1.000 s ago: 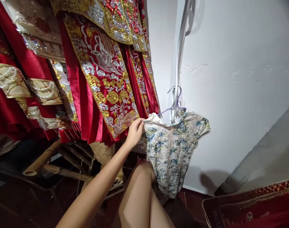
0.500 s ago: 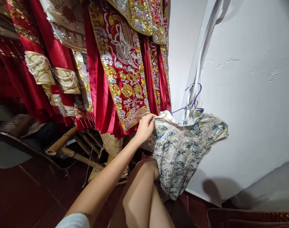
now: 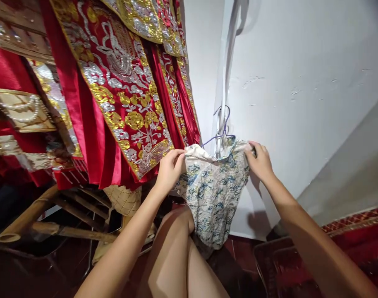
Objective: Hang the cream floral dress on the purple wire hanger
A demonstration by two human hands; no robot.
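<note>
A short-sleeved blouse (image 3: 212, 190) hangs below a purple wire hanger (image 3: 225, 120), just in front of the white wall (image 3: 288, 124). Its pale cloth looks crinkled, patterned with blue-green and yellowish swirls, with a thin light-blue edging at the neckline. The left hand (image 3: 171, 169) pinches one shoulder between thumb and fingers; the right hand (image 3: 259, 160) grips the opposite sleeve edge, fingers curled. The hanger's open hook sits at a narrow white strip (image 3: 228, 62). To the left, a glossy red pleated skirt (image 3: 97, 149) bears a stiff panel (image 3: 135, 120) of gold and silver sequin flowers. Below stand round, hollow-ended bamboo poles (image 3: 30, 211). At lower right, a dark, round-cornered rim (image 3: 261, 248) borders red material (image 3: 359, 248); whether it is a container, I cannot tell.
</note>
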